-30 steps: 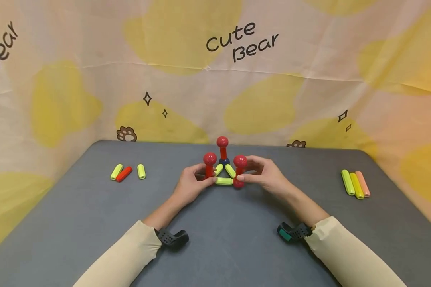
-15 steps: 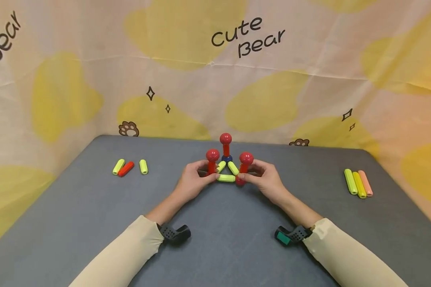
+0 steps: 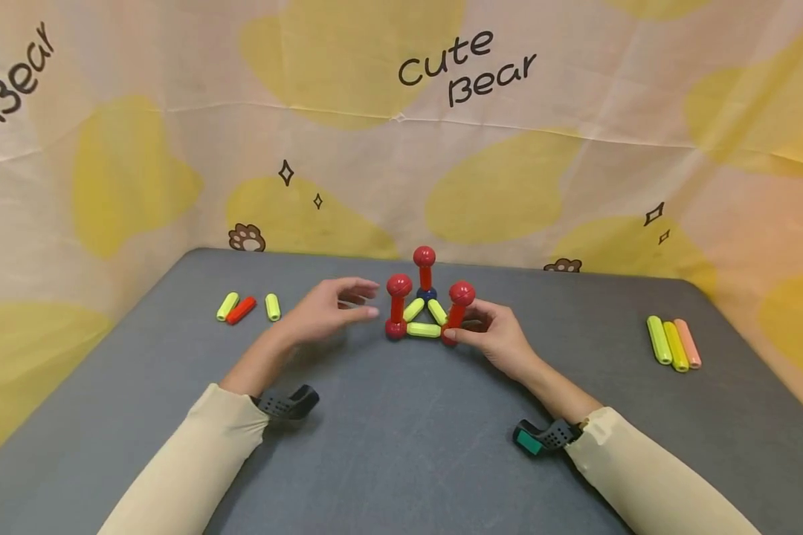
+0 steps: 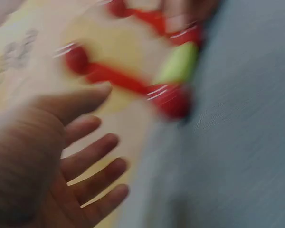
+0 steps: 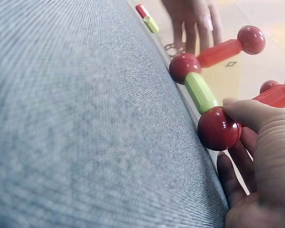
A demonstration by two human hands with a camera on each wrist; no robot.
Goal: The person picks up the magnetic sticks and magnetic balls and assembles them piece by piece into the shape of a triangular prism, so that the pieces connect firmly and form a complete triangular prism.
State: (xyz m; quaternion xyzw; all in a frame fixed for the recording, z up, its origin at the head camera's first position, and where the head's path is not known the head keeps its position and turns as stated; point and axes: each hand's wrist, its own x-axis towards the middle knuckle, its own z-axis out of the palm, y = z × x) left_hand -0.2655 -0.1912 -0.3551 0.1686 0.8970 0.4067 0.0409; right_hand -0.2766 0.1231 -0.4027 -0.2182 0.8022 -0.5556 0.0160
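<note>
A triangular frame of magnetic building sticks and balls stands mid-table. Its base has light green sticks (image 3: 424, 330), two red balls (image 3: 396, 328) and a dark blue ball (image 3: 427, 294) at the back. From each corner rises a red stick (image 3: 398, 306) topped by a red ball. My right hand (image 3: 502, 334) pinches the front right corner, the thumb touching the lower red ball (image 5: 219, 128) in the right wrist view. My left hand (image 3: 324, 308) is apart from the frame, to its left, fingers extended and holding nothing. The left wrist view is blurred.
On the left of the grey table (image 3: 401, 446) lie two short light green sticks (image 3: 272, 307) and a red stick (image 3: 242, 310). Longer green, yellow (image 3: 676, 346) and pink sticks (image 3: 688, 344) lie side by side at right. A printed cloth (image 3: 348, 148) hangs behind.
My left hand has let go of the frame's front left corner and moved away to the left. The right hand keeps its hold on the right corner. The head view has shifted slightly.
</note>
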